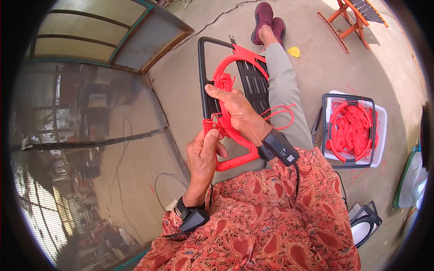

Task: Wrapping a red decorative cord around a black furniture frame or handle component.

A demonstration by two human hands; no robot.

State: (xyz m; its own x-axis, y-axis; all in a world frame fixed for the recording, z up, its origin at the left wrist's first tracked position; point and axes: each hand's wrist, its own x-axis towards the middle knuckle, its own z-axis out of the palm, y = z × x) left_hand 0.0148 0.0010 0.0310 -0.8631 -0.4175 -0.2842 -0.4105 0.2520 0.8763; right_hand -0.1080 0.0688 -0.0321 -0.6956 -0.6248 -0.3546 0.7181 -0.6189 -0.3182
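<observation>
A black metal frame [202, 63] with rounded corners rests by my outstretched legs, with an inner ring [246, 53] wrapped in red cord. My right hand [239, 110] is closed around a wound bundle of red cord [224, 82], its thumb lying over the frame's left bar. Lower down, my left hand [204, 153] pinches the cord where tight coils [208, 125] wrap the left bar. The near bar of the frame [237, 161] is wrapped in red. A loose loop of cord [287, 118] trails across my trouser leg. Behind the frame shows a black slotted panel [254, 86].
At the right, a white tub [383, 131] holds tangled red cord [355, 128] with another black frame on it. A wooden folding stool [355, 27] stands far right. A black folded item with a white oval [361, 231] lies near right. A ribbed translucent panel [90, 171] fills the left.
</observation>
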